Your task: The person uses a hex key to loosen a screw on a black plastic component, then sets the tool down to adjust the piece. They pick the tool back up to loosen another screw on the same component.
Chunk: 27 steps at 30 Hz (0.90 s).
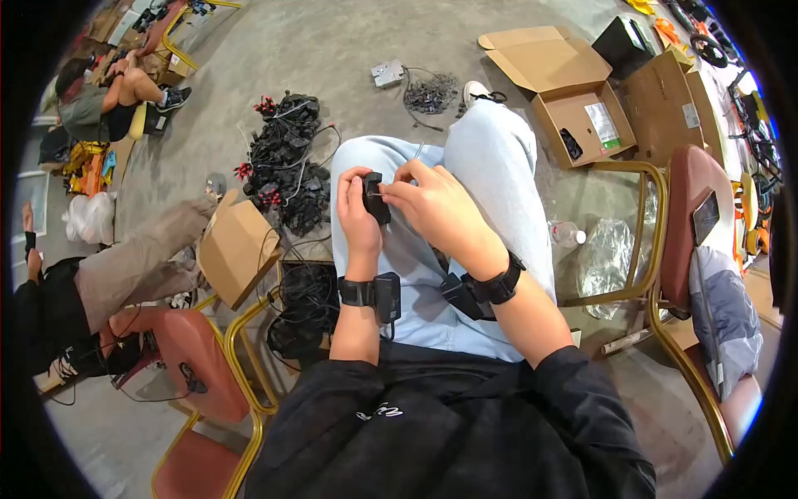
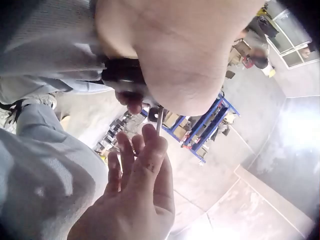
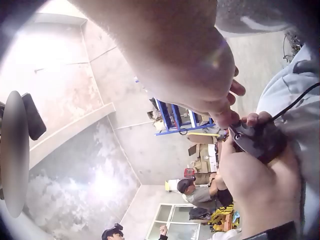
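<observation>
A seated person, legs crossed in pale jeans (image 1: 499, 158), works over the lap with both hands. The left hand (image 1: 359, 218) is wrapped round a small black unit (image 1: 375, 198), fingers curled behind it and thumb on its face, apparently to keep it steady and turned toward the other hand. The right hand (image 1: 432, 208) comes in from three o'clock with its fingertips pinched narrow on a thin metal sliver (image 2: 159, 121) at the unit's edge. Whether that is a pin or a bare wire end cannot be told from the wrist views. The unit sits above the raised knee, close to the body, likely because fine work needs a braced grip.

On the concrete floor (image 1: 332, 50), a heap of black cabled parts (image 1: 287, 166) lies at ten o'clock, within arm's reach. An open cardboard carton (image 1: 573, 91) sits at two o'clock. A second, tilted box (image 1: 237, 249) leans at nine o'clock, and a gold-framed chair (image 1: 690, 208) stands at three o'clock.
</observation>
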### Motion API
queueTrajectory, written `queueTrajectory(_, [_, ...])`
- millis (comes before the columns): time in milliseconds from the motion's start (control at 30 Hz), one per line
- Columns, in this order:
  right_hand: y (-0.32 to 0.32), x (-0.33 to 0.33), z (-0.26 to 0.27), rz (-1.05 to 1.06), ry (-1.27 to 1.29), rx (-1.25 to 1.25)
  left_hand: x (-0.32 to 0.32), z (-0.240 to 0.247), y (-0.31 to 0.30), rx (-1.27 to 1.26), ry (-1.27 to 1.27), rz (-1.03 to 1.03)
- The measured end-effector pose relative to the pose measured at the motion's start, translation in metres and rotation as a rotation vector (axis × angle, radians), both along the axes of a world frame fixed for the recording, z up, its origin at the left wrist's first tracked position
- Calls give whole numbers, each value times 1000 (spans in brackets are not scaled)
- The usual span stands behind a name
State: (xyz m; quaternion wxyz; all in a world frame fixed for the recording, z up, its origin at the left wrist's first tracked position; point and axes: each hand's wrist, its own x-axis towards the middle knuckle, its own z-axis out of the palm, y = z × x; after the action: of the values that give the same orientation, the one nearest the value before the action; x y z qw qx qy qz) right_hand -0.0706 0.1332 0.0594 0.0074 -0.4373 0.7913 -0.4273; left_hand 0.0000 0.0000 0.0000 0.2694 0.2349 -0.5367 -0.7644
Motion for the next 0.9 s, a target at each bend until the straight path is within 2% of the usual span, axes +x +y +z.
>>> queueTrajectory(200, [6, -1, -1, -7, 135, 13, -3, 5, 14, 152, 61, -33])
queueTrajectory(267, [4, 1, 0, -26, 40, 37, -3, 0, 11, -97, -49, 24])
queueTrajectory(300, [2, 1, -2, -22, 41, 31, -3, 2, 10, -102, -47, 28])
queueTrajectory(367, [1, 1, -7, -36, -282, 22, -3, 4, 9, -97, -12, 1])
queueTrajectory(467, [-3, 3, -2, -19, -399, -35, 0, -2, 1, -70, -33, 11])
queueTrajectory(500, [-3, 3, -1, -18, -399, -34, -1, 1, 2, -69, -33, 12])
queueTrajectory(567, [-3, 5, 0, -20, -296, 11, 0, 7, 3, 140, 78, -18])
queueTrajectory(700, [-3, 6, 3, -31, -242, 51, -2, 9, 5, 116, 37, 23])
queueTrajectory(833, [-4, 4, 0, 1, -223, -30, -1, 11, 4, 88, 31, 10])
queueTrajectory(900, [-5, 2, -3, 50, -120, -82, 0, 10, 3, 74, 19, 0])
